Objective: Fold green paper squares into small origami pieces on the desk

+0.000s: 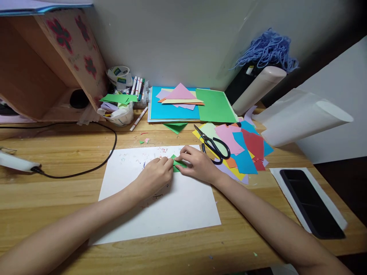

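A small folded piece of green paper lies on a white sheet in the middle of the wooden desk. My left hand pinches its left side with the fingers closed. From the right, my right hand presses and pinches the same piece with curled fingers. Most of the green paper is hidden under my fingers.
Black scissors lie on loose coloured paper scraps to the right. A stack of coloured sheets sits at the back, beside a cup of scraps, markers and tape. A dark phone rests at right; a black cable crosses left.
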### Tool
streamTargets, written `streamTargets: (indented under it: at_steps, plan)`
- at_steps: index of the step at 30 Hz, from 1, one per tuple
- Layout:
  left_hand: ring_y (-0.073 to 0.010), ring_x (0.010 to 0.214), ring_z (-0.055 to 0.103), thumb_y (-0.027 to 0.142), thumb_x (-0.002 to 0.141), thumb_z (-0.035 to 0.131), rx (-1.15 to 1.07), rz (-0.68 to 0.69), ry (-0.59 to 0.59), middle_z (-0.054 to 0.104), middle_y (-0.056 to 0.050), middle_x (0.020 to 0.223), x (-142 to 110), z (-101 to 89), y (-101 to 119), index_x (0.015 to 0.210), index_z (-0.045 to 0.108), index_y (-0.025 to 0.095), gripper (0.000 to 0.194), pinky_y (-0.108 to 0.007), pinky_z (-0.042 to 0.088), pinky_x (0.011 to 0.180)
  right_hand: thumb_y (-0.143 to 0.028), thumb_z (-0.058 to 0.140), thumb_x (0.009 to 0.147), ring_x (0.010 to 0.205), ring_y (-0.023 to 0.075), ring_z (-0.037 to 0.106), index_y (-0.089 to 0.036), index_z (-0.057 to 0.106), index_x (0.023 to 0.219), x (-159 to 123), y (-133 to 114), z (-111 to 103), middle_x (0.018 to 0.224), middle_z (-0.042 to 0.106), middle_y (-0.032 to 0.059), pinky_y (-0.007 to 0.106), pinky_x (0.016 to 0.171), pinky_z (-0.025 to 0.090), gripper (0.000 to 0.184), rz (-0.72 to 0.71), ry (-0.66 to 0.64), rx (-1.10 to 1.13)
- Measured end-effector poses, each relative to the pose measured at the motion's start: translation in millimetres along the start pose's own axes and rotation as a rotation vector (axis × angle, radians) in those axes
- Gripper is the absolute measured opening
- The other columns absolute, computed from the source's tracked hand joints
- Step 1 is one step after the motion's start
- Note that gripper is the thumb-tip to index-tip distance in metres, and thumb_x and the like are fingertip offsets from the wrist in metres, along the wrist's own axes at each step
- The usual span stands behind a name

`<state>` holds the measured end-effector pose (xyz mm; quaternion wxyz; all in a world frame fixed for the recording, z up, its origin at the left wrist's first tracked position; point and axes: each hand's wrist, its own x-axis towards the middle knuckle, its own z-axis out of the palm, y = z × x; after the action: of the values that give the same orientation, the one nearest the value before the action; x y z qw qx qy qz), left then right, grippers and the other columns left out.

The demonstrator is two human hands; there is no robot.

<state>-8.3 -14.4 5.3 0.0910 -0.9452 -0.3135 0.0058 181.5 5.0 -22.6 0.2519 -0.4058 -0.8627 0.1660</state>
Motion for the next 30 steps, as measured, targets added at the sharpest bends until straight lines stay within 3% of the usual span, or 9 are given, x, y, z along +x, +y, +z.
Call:
streamTargets:
  at_steps: [5, 12, 17, 22, 27, 30]
  plan:
    - [-0.0176, 0.068, 0.053, 0.000, 0.079, 0.042, 0.034, -0.015, 0.029, 0.055, -0.007, 0.074, 0, -0.3, 2, 0.078, 0.059, 0.012, 0.021, -0.029, 0.041, 0.057, -0.027, 0.052, 0.082, 0.073, 0.0142, 0.054, -0.020, 0.061, 0.086, 1, -1, -1, 0.084, 0.056, 0.0047, 0.025, 0.064, 0.042, 0.012, -0.005, -0.016, 0.005]
    - [-0.0186, 0.071, 0.055, 0.000, 0.076, 0.045, 0.009, -0.032, 0.074, 0.056, -0.008, 0.077, 1, 0.9, 4, 0.078, 0.060, 0.009, 0.017, -0.030, 0.043, 0.059, -0.026, 0.050, 0.083, 0.077, 0.0159, 0.053, -0.020, 0.057, 0.110, 1, -1, -2, 0.089, 0.055, 0.0061, 0.027, 0.069, 0.043, 0.029, -0.036, -0.055, -0.048]
    - [-0.0192, 0.071, 0.057, 0.004, 0.081, 0.044, 0.007, -0.055, 0.079, 0.059, -0.010, 0.076, -1, 2.3, 10, 0.079, 0.061, 0.008, 0.017, -0.033, 0.046, 0.064, -0.027, 0.044, 0.089, 0.074, 0.0142, 0.054, -0.019, 0.062, 0.105, 2, -1, 1, 0.086, 0.055, 0.0060, 0.026, 0.065, 0.042, 0.026, 0.005, -0.045, -0.029]
    - [-0.0208, 0.065, 0.061, 0.011, 0.085, 0.045, 0.081, -0.089, 0.117, 0.065, -0.013, 0.074, -3, 2.5, 17, 0.078, 0.064, 0.006, 0.021, -0.032, 0.047, 0.056, -0.028, 0.049, 0.088, 0.070, 0.0116, 0.055, -0.021, 0.066, 0.096, 4, -5, 4, 0.082, 0.056, 0.0030, 0.022, 0.059, 0.039, 0.020, 0.101, 0.020, -0.028]
    - [-0.0261, 0.080, 0.066, 0.013, 0.086, 0.044, 0.192, -0.113, 0.029, 0.067, -0.023, 0.093, -7, 4.1, 25, 0.096, 0.064, -0.002, 0.027, -0.028, 0.048, 0.052, -0.032, 0.055, 0.085, 0.068, 0.0104, 0.055, -0.021, 0.067, 0.095, 4, -6, 5, 0.081, 0.058, 0.0016, 0.021, 0.058, 0.038, 0.019, 0.121, 0.040, -0.030]
    - [-0.0234, 0.076, 0.066, 0.010, 0.085, 0.045, 0.188, -0.130, -0.035, 0.067, -0.022, 0.094, -10, 4.5, 28, 0.102, 0.062, -0.001, 0.027, -0.026, 0.047, 0.051, -0.034, 0.057, 0.084, 0.068, 0.0107, 0.055, -0.022, 0.067, 0.095, 4, -6, 4, 0.081, 0.058, 0.0017, 0.022, 0.057, 0.038, 0.020, 0.116, 0.029, -0.048]
